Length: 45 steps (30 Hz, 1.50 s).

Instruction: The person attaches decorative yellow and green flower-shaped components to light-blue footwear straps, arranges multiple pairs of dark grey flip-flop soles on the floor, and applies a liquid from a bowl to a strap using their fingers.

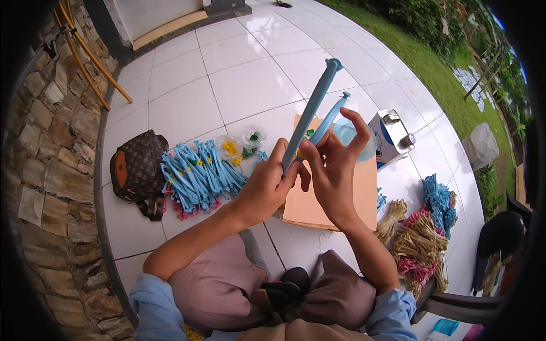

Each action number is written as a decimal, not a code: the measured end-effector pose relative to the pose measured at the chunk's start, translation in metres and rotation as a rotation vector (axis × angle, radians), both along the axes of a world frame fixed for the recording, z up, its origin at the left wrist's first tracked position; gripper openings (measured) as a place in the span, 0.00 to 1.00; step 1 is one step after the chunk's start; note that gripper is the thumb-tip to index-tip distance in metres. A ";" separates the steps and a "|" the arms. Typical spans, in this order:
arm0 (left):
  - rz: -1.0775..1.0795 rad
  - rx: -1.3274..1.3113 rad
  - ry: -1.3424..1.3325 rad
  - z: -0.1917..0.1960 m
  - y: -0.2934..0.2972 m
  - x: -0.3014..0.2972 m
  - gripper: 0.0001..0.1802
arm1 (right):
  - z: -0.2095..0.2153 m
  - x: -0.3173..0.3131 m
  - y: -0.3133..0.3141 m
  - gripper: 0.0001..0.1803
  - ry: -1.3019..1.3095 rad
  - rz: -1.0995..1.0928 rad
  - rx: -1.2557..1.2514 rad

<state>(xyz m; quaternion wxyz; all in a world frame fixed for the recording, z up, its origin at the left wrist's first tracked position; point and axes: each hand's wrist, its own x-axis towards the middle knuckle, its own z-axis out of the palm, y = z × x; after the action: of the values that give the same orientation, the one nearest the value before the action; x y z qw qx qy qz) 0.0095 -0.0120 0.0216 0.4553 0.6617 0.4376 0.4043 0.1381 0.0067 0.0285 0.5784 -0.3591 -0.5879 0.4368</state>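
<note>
1. Now we have both hands up over a cardboard surface (313, 210), working at two blue strips with knobbed tips.
2. Our left hand (270, 184) is pinching the base of the darker strip (313, 111), which slants up and away, its knobbed tip well beyond the fingers.
3. Our right hand (335, 165) has thumb and bent fingers closed about the lower part of the lighter strip (333, 118), one finger lifted clear. Whether the strips join, our fingers hide.
4. Just below the hands runs the cardboard's near edge; its right edge passes behind our right wrist.
5. Beyond the right hand sits a pale blue round container (348, 131), and farther right a metal tin (392, 136), so that side is tighter.
6. Left of the left hand, a heap of blue strips (202, 170) spreads almost to the wrist in our view, with a brown patterned bag (136, 165) at its far end and two clear tubs (228, 149) (253, 136) behind.
7. Right of the right forearm lie beige bundles (418, 241) and a blue bundle (439, 200).
8. Straight ahead of both hands, white tiles (239, 85) stretch wide open.
</note>
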 end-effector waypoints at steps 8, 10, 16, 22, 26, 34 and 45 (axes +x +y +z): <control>-0.059 -0.104 -0.369 -0.025 0.013 -0.015 0.10 | -0.015 -0.021 0.031 0.23 -0.080 -0.073 0.005; -0.045 -0.116 -0.430 -0.011 0.017 -0.026 0.11 | -0.006 -0.021 0.049 0.22 -0.074 -0.031 0.023; 0.149 -0.171 -0.764 0.073 0.062 -0.065 0.09 | 0.014 -0.049 0.065 0.24 0.056 0.645 -0.152; 0.369 -0.157 -0.185 0.098 0.065 -0.109 0.07 | 0.055 -0.071 0.052 0.22 0.150 0.711 -0.164; 0.606 0.646 0.698 0.069 0.017 -0.112 0.27 | 0.047 -0.074 0.044 0.23 0.129 0.773 -0.205; 0.151 0.510 0.144 0.029 -0.010 -0.102 0.19 | 0.038 -0.062 0.025 0.27 -0.256 0.724 -0.213; 0.252 0.203 -0.085 0.005 -0.001 -0.081 0.10 | 0.059 -0.035 0.033 0.24 -0.065 0.342 -0.055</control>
<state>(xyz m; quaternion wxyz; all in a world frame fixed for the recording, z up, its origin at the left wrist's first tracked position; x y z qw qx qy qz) -0.0710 -0.0129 0.0267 0.3498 0.6264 0.4543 0.5281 0.1035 0.0395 0.0877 0.4661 -0.2835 -0.6467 0.5331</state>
